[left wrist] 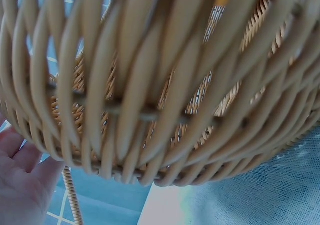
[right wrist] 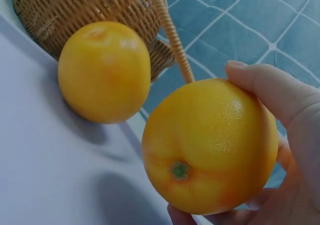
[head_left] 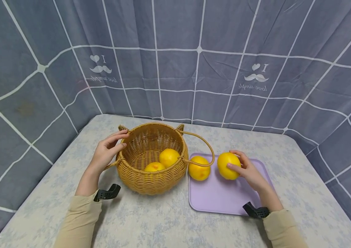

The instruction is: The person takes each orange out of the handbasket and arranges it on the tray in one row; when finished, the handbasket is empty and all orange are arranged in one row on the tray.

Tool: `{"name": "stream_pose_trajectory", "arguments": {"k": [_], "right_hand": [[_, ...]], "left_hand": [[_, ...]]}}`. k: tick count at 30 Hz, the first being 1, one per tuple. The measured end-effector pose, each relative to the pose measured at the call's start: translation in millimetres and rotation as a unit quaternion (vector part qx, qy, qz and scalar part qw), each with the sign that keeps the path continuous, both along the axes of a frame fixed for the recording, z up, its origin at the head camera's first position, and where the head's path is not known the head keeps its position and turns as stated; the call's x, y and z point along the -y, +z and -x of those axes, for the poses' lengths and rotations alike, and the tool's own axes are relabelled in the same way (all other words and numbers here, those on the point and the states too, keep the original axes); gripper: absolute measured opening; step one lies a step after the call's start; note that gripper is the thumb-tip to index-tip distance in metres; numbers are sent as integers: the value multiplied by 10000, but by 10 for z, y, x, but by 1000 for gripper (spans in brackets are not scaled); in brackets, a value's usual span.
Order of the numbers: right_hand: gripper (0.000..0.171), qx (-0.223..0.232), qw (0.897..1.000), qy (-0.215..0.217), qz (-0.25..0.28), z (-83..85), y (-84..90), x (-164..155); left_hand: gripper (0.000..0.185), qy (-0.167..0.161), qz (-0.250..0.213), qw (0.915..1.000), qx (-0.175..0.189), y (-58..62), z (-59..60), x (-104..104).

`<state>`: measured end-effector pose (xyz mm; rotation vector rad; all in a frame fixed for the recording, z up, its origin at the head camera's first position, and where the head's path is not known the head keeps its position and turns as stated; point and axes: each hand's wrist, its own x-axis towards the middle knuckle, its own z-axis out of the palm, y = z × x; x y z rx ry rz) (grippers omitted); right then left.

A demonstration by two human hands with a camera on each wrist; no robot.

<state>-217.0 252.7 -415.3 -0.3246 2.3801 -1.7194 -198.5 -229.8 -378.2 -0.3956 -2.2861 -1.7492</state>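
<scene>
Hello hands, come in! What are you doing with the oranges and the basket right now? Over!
Left hand holding basket rim. Right hand gripping orange over purple tray. Two oranges in basket, one more on tray. Nothing in the way.

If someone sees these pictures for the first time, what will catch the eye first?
Probably the bright oranges: the right hand grips one orange over the purple tray, another orange sits beside it, and two more lie inside the wicker basket. The left hand holds the basket's rim.
</scene>
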Motion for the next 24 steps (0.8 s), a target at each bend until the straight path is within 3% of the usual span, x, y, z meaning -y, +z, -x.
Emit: {"name": "stream_pose_trajectory", "arguments": {"k": [14,24], "right_hand": [[56,62,9993,142,-337,35,-155,-18],[58,-2,9984,258,-500,14,-149,32]], "left_hand": [[36,-4,-25,10000,-37,-2,4,-1],[35,-79,-122,9999,-83,-6,-4,-1]]}}
